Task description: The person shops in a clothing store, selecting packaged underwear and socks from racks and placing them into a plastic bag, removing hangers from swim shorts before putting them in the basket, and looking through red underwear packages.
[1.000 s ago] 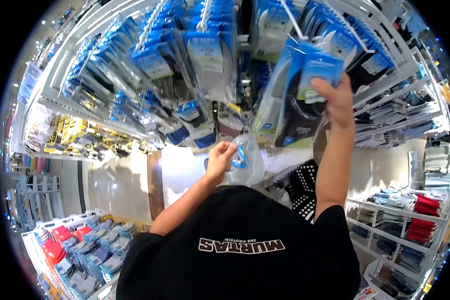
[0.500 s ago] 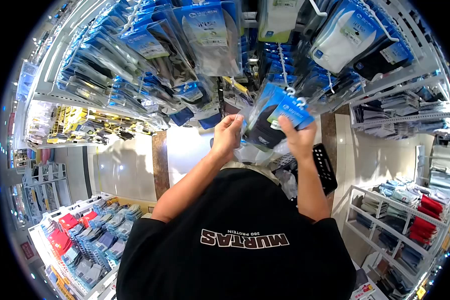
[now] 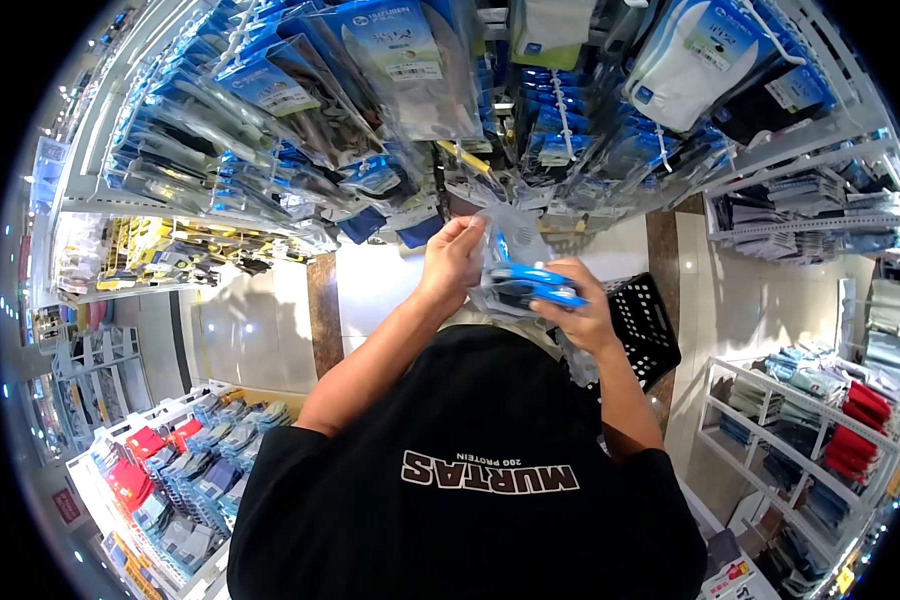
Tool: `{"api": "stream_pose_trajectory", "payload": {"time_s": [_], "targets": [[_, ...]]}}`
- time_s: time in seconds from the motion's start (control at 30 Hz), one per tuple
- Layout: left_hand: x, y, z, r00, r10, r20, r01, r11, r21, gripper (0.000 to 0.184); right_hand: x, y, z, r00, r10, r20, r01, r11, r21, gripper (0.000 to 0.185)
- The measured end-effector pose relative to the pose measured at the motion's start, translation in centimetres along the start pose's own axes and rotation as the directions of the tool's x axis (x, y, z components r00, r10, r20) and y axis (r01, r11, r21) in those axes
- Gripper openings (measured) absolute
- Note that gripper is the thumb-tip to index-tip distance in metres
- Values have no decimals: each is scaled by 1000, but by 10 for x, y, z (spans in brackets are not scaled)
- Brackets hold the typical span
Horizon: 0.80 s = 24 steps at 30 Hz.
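My left hand [image 3: 454, 262] is closed in a pinch on the edge of a clear plastic bag [image 3: 522, 232], whose thin film spreads between my hands. My right hand [image 3: 582, 308] is closed around packaged dark socks [image 3: 530, 283] with blue header cards. The packs lie nearly edge-on, cards toward my right fingers, and overlap the bag. I cannot tell whether their far ends sit inside it. Both hands are in front of my chest, below the hanging display.
Blue-carded packs [image 3: 395, 60] hang on hooks ahead. A black perforated basket [image 3: 645, 325] is beside my right forearm, with clear plastic next to it. Racks of folded goods stand at lower left [image 3: 185, 480] and lower right [image 3: 820, 420].
My right hand has moved down and toward me, turning the sock packs from face-up to nearly edge-on against the bag. The bag is more spread out. More of the basket shows.
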<state>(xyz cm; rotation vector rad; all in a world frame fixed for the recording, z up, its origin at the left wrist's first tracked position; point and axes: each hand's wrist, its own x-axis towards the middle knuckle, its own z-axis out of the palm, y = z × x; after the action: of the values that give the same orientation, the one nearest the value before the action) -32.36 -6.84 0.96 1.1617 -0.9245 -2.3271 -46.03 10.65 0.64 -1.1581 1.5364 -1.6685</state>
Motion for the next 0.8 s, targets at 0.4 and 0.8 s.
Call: {"api": "stream_pose_trajectory", "payload": {"time_s": [0.4, 0.8], "targets": [[-30, -2, 25, 991, 131, -7, -129, 986, 106, 17, 0, 49, 15, 987, 123, 101, -60, 875, -481, 45], [-15, -8, -6, 993, 112, -29, -110, 992, 65, 19, 92, -25, -20, 941, 312, 132, -243, 894, -376, 27]]}}
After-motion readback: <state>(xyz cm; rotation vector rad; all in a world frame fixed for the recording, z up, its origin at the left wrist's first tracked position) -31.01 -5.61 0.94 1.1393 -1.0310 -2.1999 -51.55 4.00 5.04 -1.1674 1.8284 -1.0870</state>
